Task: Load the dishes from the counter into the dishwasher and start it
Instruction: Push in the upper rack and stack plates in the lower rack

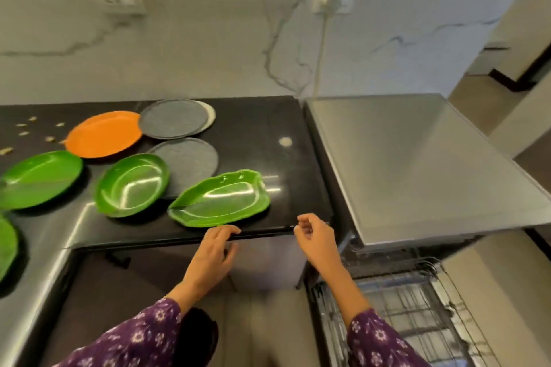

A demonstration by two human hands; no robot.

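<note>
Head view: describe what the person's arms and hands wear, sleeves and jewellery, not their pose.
Both arms wear loose purple sleeves printed with small pale flowers. The left sleeve and the right sleeve end short of the wrists. The left hand bears a thin ring on one finger. The right hand shows no ring or watch.

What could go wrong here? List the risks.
The leaf dish sits close to the counter's front edge; a fumble by the left hand could knock it off.
The oval dish overlaps a grey plate; lifting either might drag the other.
The pulled-out rack might catch a shin.
</note>
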